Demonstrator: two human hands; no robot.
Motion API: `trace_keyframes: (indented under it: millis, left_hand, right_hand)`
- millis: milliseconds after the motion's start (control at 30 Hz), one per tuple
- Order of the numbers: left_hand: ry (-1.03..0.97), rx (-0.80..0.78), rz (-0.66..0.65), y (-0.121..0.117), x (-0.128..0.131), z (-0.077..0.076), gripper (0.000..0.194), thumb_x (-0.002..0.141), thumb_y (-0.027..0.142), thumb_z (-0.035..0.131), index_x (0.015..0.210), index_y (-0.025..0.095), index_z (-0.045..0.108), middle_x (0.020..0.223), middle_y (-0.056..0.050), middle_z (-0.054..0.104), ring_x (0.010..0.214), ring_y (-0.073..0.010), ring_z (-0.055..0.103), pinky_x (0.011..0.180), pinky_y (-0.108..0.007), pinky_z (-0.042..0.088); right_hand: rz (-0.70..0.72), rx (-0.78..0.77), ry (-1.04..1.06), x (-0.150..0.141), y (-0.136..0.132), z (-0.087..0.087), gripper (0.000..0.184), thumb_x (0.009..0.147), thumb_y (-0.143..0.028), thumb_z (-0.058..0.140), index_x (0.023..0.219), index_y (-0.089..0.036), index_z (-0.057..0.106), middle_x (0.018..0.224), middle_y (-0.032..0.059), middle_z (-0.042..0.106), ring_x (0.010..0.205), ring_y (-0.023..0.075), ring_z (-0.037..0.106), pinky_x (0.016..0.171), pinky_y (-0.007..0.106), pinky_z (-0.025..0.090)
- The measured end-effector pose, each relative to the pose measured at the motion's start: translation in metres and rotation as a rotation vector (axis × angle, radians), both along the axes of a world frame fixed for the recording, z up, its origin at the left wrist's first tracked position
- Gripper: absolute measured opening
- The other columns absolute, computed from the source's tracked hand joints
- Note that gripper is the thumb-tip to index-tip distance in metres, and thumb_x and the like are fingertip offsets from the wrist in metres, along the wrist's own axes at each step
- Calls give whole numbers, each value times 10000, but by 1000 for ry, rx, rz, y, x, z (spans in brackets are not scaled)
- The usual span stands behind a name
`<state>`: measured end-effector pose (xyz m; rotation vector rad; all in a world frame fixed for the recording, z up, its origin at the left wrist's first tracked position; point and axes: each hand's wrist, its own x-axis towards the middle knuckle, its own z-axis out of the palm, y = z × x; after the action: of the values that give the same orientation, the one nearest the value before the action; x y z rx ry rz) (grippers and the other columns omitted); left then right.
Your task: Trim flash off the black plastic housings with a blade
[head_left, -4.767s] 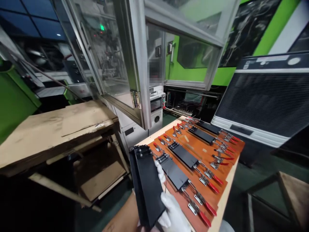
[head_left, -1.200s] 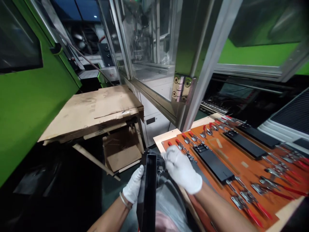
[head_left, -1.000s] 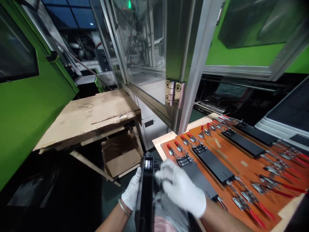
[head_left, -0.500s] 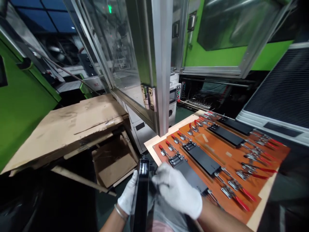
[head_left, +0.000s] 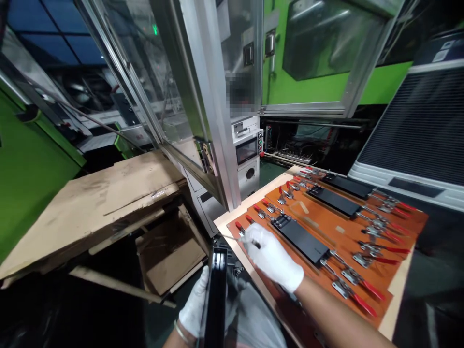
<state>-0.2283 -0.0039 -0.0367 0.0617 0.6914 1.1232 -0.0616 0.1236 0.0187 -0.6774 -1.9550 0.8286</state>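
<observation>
My left hand [head_left: 194, 309], in a white glove, grips a long black plastic panel [head_left: 216, 295] held on edge low in front of me. My right hand [head_left: 273, 258], also gloved, is closed on a thin metal tool [head_left: 235, 238] whose tip points left, just above the panel's top end. That hand hovers over the near corner of an orange clamping board [head_left: 328, 232] where several black panels [head_left: 300, 238] lie held by red-handled toggle clamps [head_left: 357, 302].
A worn cardboard-topped wooden table [head_left: 90, 203] stands at the left with a box beneath. An aluminium-framed glass machine door [head_left: 203, 111] hangs open ahead. A large grey louvred unit [head_left: 413, 130] stands at the right. Green machine walls surround.
My right hand has lifted off the black panel and moved up and right over the board's near corner, with the thin tool now showing. My head has turned slightly right.
</observation>
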Motion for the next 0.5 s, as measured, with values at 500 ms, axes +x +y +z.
trace_keyframes:
  millis: [500]
  left_hand:
    - [22, -124, 182, 27, -20, 6, 422, 797, 538, 663, 909, 135, 723, 572, -40, 696, 479, -171, 649, 535, -258, 526]
  right_hand:
    - [297, -105, -28, -10, -63, -25, 218, 730, -24, 457, 667, -191, 583, 735, 11, 587, 685, 125, 573, 656, 234, 469]
